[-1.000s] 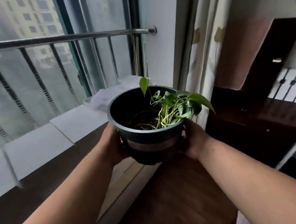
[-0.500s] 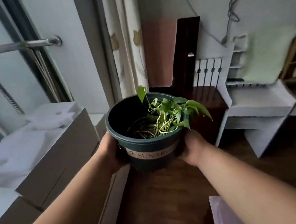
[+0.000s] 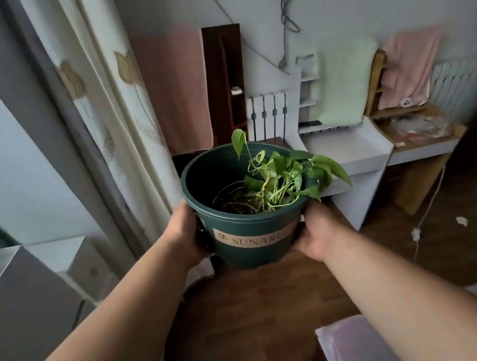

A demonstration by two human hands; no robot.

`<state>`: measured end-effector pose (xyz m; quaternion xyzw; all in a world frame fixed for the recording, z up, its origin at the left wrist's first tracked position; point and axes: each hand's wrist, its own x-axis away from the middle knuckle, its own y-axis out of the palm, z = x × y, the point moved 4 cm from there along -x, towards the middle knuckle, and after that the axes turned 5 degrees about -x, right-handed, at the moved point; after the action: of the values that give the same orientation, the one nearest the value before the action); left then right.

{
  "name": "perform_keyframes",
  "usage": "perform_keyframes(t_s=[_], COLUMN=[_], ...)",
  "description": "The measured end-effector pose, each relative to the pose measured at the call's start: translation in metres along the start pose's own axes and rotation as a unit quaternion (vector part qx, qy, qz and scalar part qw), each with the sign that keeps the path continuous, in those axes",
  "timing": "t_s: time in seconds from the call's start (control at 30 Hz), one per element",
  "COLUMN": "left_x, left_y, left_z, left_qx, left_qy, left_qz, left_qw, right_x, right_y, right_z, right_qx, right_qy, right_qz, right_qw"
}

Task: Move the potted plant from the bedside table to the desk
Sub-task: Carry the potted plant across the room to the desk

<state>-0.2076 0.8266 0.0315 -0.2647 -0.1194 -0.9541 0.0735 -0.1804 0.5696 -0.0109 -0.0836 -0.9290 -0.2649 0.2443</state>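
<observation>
A dark green potted plant point(image 3: 247, 244) with a beige label and small trailing green leaves hangs in the air at the middle of the view. My left hand point(image 3: 186, 235) grips its left side and my right hand point(image 3: 317, 235) grips its right side. Both hold it upright above the wooden floor. A white desk point(image 3: 350, 151) with small shelves stands behind the pot to the right, its top surface bare in the near part.
A cream curtain point(image 3: 115, 109) hangs at the left. A dark wooden cabinet point(image 3: 223, 80) stands behind the pot. Grey boxes point(image 3: 29, 290) sit at the lower left. A wooden shelf unit point(image 3: 413, 130) with pink cloth is at the right. A cord point(image 3: 426, 213) trails on the floor.
The view has swung right, away from the window and railing, towards the desk. The pot stays held in both hands in the middle of the view.
</observation>
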Motion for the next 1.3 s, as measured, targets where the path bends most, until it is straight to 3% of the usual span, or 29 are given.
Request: perform_keyframes(t_s=[0.53,1.03,1.3], left_x=[-0.190,-0.417,-0.502], left_y=[0.102,0.164,0.212], left_z=[0.082,0.187,0.212], left_qx=[-0.007,-0.036,-0.080], left_qy=[0.004,-0.062,-0.060], left_qz=[0.010,-0.098,-0.111], left_qw=[1.000,0.993,0.989], right_x=[-0.207,-0.378,-0.443], right_y=[0.001,0.039,0.033], right_z=[-0.118,-0.189,-0.227], right_qx=[0.003,-0.053,-0.064], right_qy=[0.018,-0.029,-0.027], right_qz=[0.042,0.137,0.159], right_qw=[0.999,0.989,0.985])
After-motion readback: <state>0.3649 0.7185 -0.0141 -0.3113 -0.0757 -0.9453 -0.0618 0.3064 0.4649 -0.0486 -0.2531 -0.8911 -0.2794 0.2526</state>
